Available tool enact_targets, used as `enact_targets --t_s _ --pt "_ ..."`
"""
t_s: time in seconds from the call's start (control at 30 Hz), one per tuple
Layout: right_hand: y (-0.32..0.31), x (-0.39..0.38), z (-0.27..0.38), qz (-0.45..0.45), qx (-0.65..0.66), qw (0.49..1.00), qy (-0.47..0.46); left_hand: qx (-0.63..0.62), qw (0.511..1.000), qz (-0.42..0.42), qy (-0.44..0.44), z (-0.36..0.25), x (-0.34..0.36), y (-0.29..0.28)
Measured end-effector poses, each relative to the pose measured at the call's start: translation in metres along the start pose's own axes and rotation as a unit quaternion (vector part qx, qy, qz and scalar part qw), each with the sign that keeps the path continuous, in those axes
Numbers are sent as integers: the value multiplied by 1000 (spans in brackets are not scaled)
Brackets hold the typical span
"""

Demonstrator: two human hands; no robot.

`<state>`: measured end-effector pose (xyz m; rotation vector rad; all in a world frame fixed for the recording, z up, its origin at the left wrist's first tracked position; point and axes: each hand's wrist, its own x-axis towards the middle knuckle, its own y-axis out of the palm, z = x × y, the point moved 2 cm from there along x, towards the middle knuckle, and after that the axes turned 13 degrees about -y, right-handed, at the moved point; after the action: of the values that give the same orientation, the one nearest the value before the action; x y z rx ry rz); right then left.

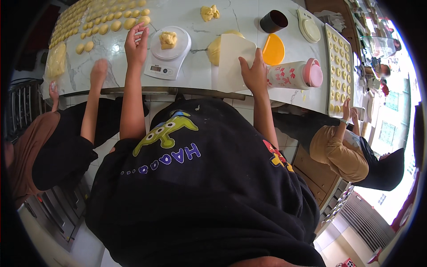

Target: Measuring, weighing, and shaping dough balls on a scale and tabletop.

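Observation:
My left hand (137,46) reaches over the marble-patterned table, its fingers loosely stretched and nothing visible in them. Its fingertips are close to a dough ball (145,20) at the end of a row. Just right of that hand, a white digital kitchen scale (165,69) bears a rough lump of yellow dough (168,40). My right hand (254,73), thumb apart from the fingers, lies at the right edge of a flat white board or sheet (233,62). Part of a larger piece of dough (214,51) shows from behind that sheet.
Rows of dough balls (103,29) fill the far left. Right of the sheet are an orange scraper (273,50), a dark cup (273,21), a pink-lidded bottle (289,74) and another scale (309,26). A co-worker's hand (98,73) is at left; another person works by a tray (338,66) at right.

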<state>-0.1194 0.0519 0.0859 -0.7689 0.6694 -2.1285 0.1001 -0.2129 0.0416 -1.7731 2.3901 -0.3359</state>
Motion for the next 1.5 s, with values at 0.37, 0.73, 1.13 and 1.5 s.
enact_targets --t_s 0.37,0.73,1.13,1.5 --pt "5 9 19 53 -8 998 42 138 985 58 85 -19 -20 19" --pt "4 19 8 65 -12 998 11 251 955 65 148 -27 -36 34" --pt "33 40 23 49 68 990 -115 190 978 48 73 -17 -22 34" --pt "96 71 89 106 -10 989 -107 17 998 37 -40 13 -20 34"
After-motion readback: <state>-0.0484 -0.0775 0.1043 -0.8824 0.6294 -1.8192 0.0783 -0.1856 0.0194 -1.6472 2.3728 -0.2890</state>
